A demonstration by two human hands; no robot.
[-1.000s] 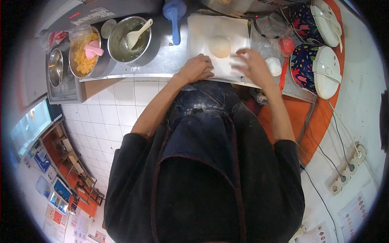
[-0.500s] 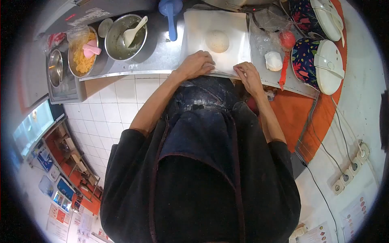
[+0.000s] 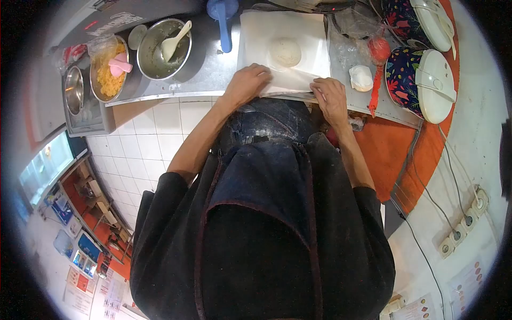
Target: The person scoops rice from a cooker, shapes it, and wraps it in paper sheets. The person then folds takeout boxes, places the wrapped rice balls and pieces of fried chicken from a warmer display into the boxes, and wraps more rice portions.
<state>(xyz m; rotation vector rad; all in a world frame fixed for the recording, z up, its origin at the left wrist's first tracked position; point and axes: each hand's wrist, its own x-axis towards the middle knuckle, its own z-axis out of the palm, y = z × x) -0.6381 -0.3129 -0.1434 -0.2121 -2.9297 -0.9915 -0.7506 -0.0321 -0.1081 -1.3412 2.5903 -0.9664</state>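
A round, flat piece of dough lies in the middle of a stack of white paper sheets on the metal counter. It looks pale, as if a thin sheet covers it, though I cannot be sure. My left hand is closed at the near left edge of the paper sheet, fingers curled. At the near right corner, my right hand has its fingers bent round the same sheet's edge. A fold runs across the paper between the two hands.
On the left stand a metal bowl with a cream spatula and a bowl of yellow-orange filling with a pink scoop. A blue-handled tool lies behind. Right are a white crumpled bundle and a patterned pot.
My hands have moved farther apart, the left to the left and the right to the right. The dough looks paler, and the paper's near part has shifted.
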